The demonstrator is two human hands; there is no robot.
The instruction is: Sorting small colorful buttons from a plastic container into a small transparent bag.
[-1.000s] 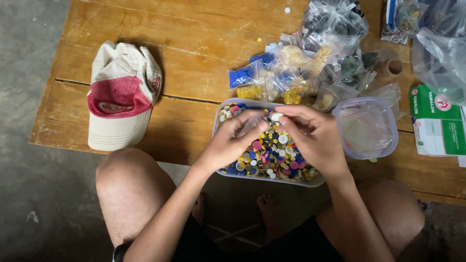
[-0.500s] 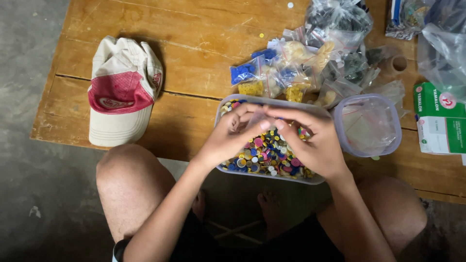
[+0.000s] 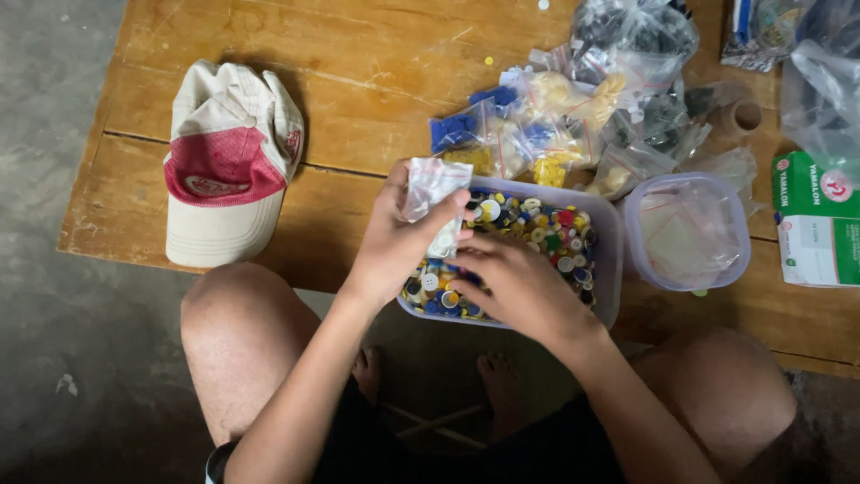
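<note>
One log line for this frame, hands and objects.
left hand: holds small clear bag | right hand: in button tray | cap: on table

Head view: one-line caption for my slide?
Left hand holds a small clear bag over a tub of buttons; right hand picks among them.

It looked like a home work corner: a low, worn wooden table (image 3: 358, 81) on a bare concrete floor (image 3: 54, 269) (left of frame), a cap (image 3: 228, 166) lying there.
</note>
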